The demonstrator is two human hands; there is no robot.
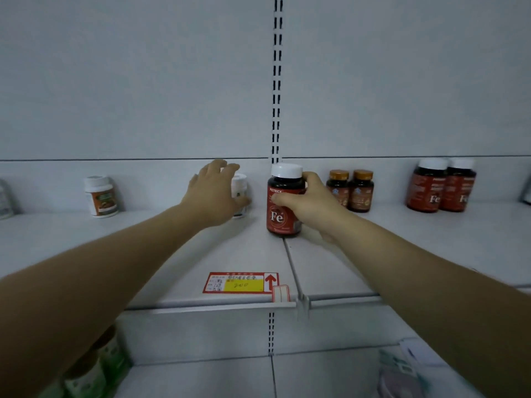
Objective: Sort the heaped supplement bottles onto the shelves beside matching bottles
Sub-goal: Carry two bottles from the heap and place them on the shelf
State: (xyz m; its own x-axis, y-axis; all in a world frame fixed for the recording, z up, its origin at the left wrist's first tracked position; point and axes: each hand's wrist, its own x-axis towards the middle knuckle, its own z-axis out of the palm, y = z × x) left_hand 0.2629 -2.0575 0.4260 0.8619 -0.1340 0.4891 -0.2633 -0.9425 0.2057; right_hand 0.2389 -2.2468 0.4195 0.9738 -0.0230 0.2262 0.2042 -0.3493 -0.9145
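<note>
White shelving (402, 234) carries everything. Left hand (214, 193) reaches a small white bottle (240, 191), grip unclear (fingers hide it). Right hand (311, 203) wraps the Fe bottle (283, 209), well apart from its twins (441, 185); released here, it is probably missorted.

Left hand (214, 193) reaches, fingers spread; right hand (311, 201) curled, gripping.

Fe bottle (284, 201) mid-shelf (402, 239), twin Fe pair (441, 185) far rt, small bottle (101, 195) left.
</note>
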